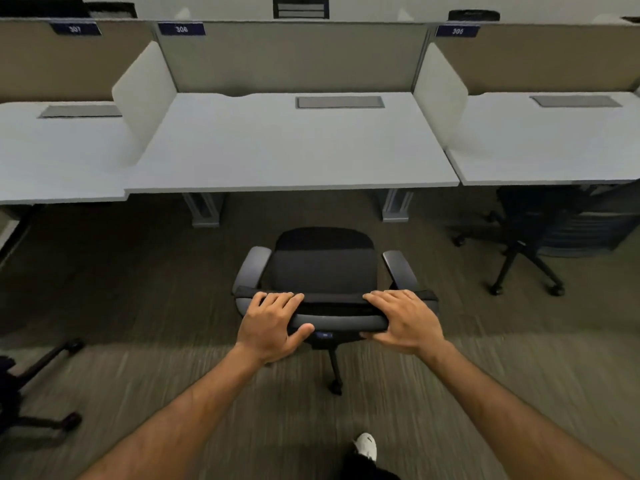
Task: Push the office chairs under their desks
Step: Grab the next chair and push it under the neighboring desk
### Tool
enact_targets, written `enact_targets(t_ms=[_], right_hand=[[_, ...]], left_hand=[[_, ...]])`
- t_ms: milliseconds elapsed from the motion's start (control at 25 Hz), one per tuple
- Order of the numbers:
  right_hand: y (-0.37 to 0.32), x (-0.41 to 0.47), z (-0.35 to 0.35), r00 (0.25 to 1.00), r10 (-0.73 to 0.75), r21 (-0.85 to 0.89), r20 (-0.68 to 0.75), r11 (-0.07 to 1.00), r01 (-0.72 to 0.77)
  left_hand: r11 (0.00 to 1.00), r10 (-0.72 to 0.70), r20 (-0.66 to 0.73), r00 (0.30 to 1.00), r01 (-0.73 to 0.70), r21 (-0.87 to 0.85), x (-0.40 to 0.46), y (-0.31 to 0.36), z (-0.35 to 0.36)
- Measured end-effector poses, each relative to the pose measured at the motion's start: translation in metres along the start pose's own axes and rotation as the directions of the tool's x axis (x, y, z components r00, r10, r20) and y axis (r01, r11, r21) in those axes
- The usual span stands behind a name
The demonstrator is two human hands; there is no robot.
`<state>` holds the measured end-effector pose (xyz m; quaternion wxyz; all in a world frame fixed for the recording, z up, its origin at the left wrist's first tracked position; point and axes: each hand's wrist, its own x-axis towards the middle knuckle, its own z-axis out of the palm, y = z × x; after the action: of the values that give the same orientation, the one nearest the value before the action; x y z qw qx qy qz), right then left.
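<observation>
A black office chair (323,268) with grey armrests stands on the carpet a short way in front of the middle white desk (287,150), its seat facing the desk. My left hand (272,325) grips the left end of the chair's backrest top, fingers over it and thumb beneath. My right hand (403,322) grips the right end of the same backrest top. The chair's seat is outside the desk's front edge.
Another black chair (526,233) sits partly under the right desk (554,143). The wheeled base of a third chair (38,393) shows at the lower left. White dividers (145,98) separate the desks. Two grey desk legs (204,209) flank the opening. My shoe (365,446) is below.
</observation>
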<state>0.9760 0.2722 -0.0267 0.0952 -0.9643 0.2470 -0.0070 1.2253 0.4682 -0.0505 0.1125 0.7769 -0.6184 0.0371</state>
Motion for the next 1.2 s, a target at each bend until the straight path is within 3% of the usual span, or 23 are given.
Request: enact_targets(t_ms=[240, 400, 760, 1200], right_hand=[[0.070, 0.043, -0.019, 0.996, -0.079, -0.032, 0.037, 0.996, 0.080], [0.102, 0.078, -0.025, 0.995, -0.100, -0.031, 0.028, 0.994, 0.101], [0.146, 0.180, -0.032, 0.994, -0.108, -0.041, 0.015, 0.993, 0.109], [0.165, 0.312, -0.045, 1.000, -0.002, 0.004, -0.006, 1.000, 0.002]], left_hand=[[0.996, -0.015, 0.164, 0.986, 0.000, 0.093, 0.079, 0.016, -0.009], [0.997, -0.055, 0.203, 0.978, 0.042, 0.071, 0.117, 0.010, 0.000], [0.997, -0.080, 0.212, 0.974, 0.078, 0.018, 0.213, -0.033, 0.012], [0.997, -0.063, 0.216, 0.974, 0.070, -0.027, 0.337, -0.123, 0.022]])
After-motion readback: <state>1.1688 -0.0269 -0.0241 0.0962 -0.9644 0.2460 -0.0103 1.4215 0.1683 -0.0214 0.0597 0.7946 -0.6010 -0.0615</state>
